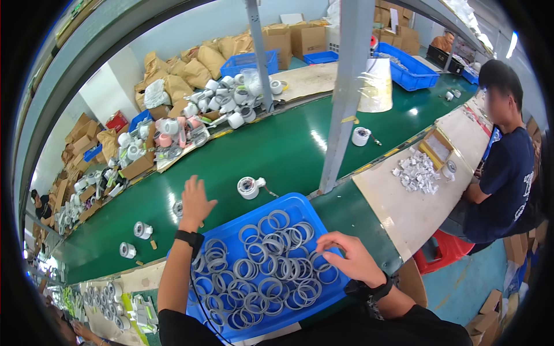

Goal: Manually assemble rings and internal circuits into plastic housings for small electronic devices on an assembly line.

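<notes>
Item: your left hand [197, 204], above the green belt [294, 151], beyond the far edge of the blue tray [296, 202]; fingers spread, nothing visible in its grasp. Item: your right hand [351, 258], over the tray's right edge; thumb and fingers apart, no object seen between them, contact with the rings beneath uncertain. The two hands stand well apart. Item: gray rings [271, 245], loose, many overlapping, filling the tray; round, so no long axis; your right hand is nearest those along the right edge. Item: white round unit [247, 188], on the belt just past the tray's far edge; its long axis, body to side stub, runs left to right, cable trailing rightward. It lies to your left hand's right, and that hand is the nearer. Item: second unit [177, 209], just left of your left hand, partly hidden by it.
</notes>
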A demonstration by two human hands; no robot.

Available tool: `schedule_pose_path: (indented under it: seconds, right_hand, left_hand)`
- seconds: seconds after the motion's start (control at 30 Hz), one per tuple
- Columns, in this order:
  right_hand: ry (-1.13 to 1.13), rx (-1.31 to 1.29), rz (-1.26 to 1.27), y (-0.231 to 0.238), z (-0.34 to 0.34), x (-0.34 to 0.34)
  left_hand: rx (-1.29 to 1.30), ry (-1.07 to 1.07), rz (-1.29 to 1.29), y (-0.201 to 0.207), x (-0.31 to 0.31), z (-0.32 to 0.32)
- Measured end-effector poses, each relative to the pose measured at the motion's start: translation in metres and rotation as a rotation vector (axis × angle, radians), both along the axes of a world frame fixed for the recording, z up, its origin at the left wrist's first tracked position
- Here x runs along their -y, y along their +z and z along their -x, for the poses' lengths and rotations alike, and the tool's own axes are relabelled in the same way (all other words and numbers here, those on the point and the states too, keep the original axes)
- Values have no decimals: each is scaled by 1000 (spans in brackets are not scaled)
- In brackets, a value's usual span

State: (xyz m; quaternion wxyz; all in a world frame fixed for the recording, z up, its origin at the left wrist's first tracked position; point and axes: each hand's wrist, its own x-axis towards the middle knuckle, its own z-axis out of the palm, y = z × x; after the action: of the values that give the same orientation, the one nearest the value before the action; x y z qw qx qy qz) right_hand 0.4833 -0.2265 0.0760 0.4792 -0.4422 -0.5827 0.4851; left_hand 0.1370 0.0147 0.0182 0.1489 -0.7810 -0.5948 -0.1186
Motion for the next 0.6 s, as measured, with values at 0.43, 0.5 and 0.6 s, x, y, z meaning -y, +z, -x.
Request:
schedule_pose_path:
  seconds: [0.43, 0.5, 0.6]
  right_hand:
    - [32, 420, -81, -1, -14, -22]
    - [103, 583, -68, -11, -17, -31]
    - [199, 739, -370, -30, -5, -58]
  left_hand:
    - [505, -268, 356, 33, 2, -71]
    - [624, -335, 372, 70, 37, -67]
    - [716, -398, 378, 122, 108, -61]
